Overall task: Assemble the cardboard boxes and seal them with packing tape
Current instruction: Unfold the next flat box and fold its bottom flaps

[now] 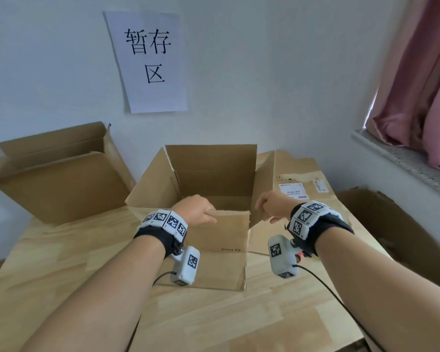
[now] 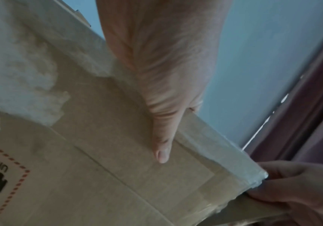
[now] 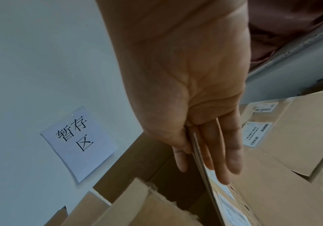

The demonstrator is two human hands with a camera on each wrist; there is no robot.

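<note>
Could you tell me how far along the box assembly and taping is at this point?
Done: the middle box stands opened on the table. In hand: the left hand grips its near flap, and the right hand pinches the right flap. Left: all top flaps are up and unsealed; the left box is open too. No tape roll is in view.
</note>
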